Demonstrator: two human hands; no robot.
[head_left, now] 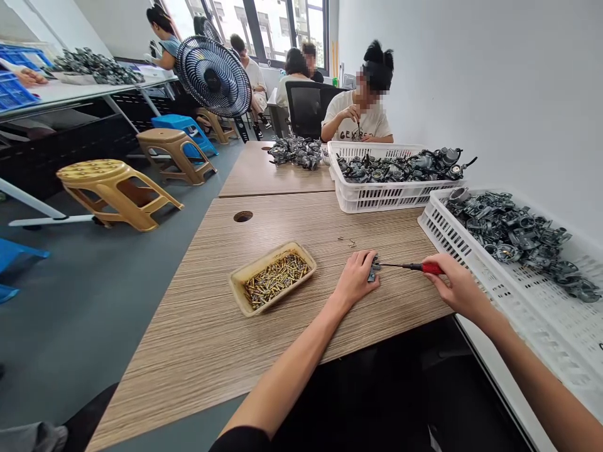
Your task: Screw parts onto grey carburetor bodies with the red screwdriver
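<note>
My left hand (357, 276) is closed around a small grey metal part (374, 271) on the wooden table, its fingers covering much of it. In my right hand (455, 285) is a red-handled screwdriver (431, 268), held level with its shaft pointing left. The screwdriver's tip meets the right side of the metal part; the exact contact point is too small to make out. Just beyond my left hand lie a few loose brass pins (352, 243). A shallow tray (237, 295) full of small brass pieces stands to the left.
At the right, a white crate (436, 220) holds grey metal castings. Another white crate (362, 204) with carburetor-like parts stands at the back, beside a heap of parts (296, 152). A co-worker (358, 116) sits across the table. A fan (214, 76) and stools (117, 188) are left.
</note>
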